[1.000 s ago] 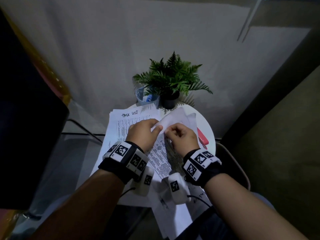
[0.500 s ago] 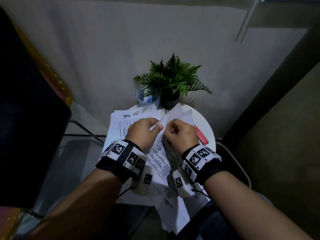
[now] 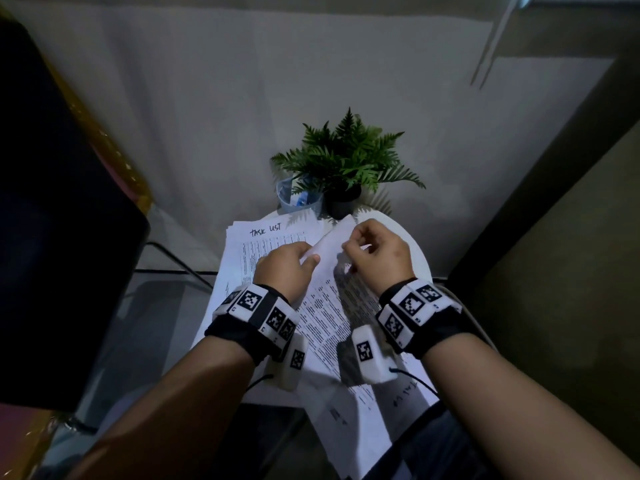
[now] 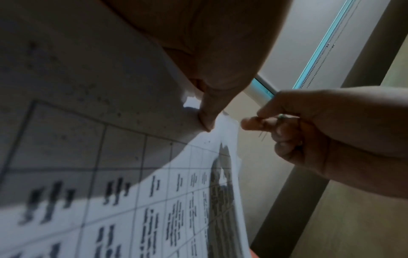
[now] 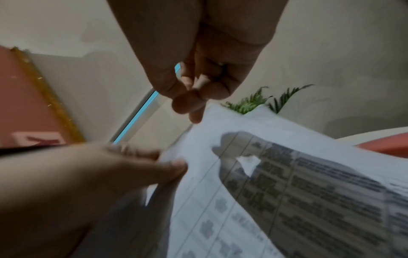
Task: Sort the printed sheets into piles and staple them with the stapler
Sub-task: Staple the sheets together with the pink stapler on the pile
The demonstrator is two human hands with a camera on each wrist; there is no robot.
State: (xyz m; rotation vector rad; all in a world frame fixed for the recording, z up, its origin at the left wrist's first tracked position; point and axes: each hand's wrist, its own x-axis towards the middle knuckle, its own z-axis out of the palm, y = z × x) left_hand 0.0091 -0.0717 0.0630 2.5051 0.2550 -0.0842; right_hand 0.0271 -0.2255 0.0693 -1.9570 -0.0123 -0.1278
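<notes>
My left hand (image 3: pixel 310 256) pinches the raised corner of a set of printed sheets (image 3: pixel 329 268), thumb on top (image 4: pixel 205 122). That corner is torn, with a small hole (image 5: pixel 247 165) in it. My right hand (image 3: pixel 349 249) hovers just off the corner with fingertips pinched together (image 5: pixel 189 104); the left wrist view shows a thin staple-like wire (image 4: pixel 262 136) in them. Under my hands lies a stack headed "TASK LIST" (image 3: pixel 263 237). In the right wrist view a red stapler (image 5: pixel 386 144) shows past the sheets; in the head view my right hand hides it.
The sheets cover a small round white table (image 3: pixel 415 251). A potted fern (image 3: pixel 346 157) and a plastic cup (image 3: pixel 294 199) stand at its far edge against the wall. A large dark object (image 3: pixel 52 202) fills the left side, above a glass surface (image 3: pixel 138 306).
My right hand has lifted up and to the right, away from the corner my left hand pinches. It now covers the red stapler in the head view.
</notes>
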